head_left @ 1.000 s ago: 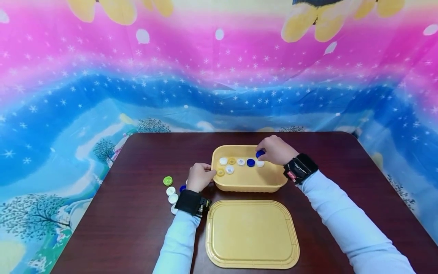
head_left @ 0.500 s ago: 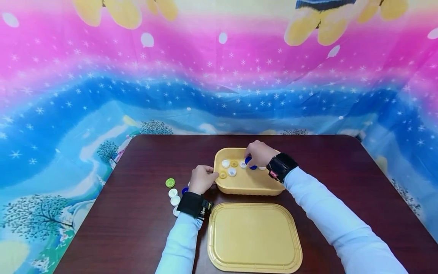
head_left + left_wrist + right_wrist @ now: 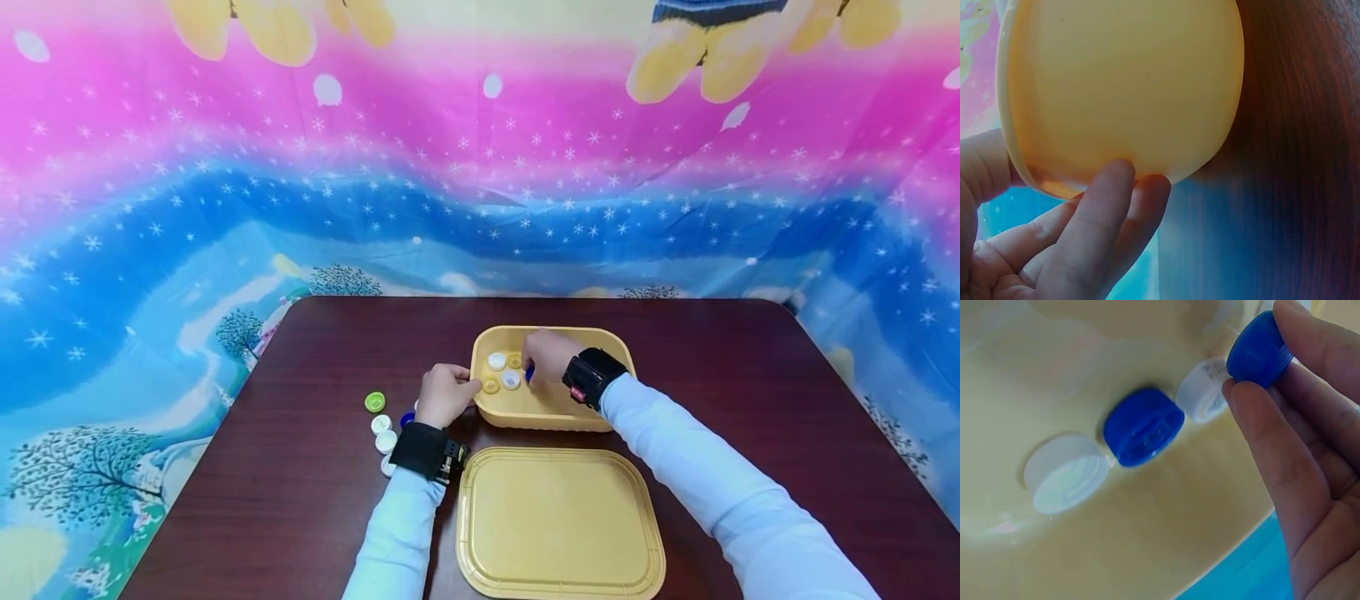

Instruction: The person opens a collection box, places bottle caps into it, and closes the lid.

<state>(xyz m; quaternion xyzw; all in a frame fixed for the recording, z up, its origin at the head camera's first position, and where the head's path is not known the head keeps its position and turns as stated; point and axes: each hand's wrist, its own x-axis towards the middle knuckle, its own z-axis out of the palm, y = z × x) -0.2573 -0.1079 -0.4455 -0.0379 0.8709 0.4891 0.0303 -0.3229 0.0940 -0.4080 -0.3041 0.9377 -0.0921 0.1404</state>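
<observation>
My right hand (image 3: 551, 354) is inside the yellow plastic box (image 3: 551, 420), pinching a blue bottle cap (image 3: 1260, 350) between thumb and fingers. Below it in the right wrist view, a white cap (image 3: 1066, 475), another blue cap (image 3: 1147, 428) and a printed white cap (image 3: 1204, 390) lie in a row on the box floor. The box's left part holds white caps (image 3: 497, 361) and yellow caps (image 3: 491, 386). My left hand (image 3: 444, 396) grips the box's left end; in the left wrist view its fingertips (image 3: 1116, 172) press the outer wall (image 3: 1129, 81).
A flat yellow lid (image 3: 561, 517) lies on the dark wooden table (image 3: 247, 467) in front of the box. Left of the left hand are a green cap (image 3: 375, 402), several white caps (image 3: 386, 442) and a blue cap (image 3: 407, 418). A patterned cloth (image 3: 487, 167) hangs behind.
My right hand has moved left and lower within the box, carrying the blue cap from the right side toward the middle. The left hand keeps its grip on the box's end.
</observation>
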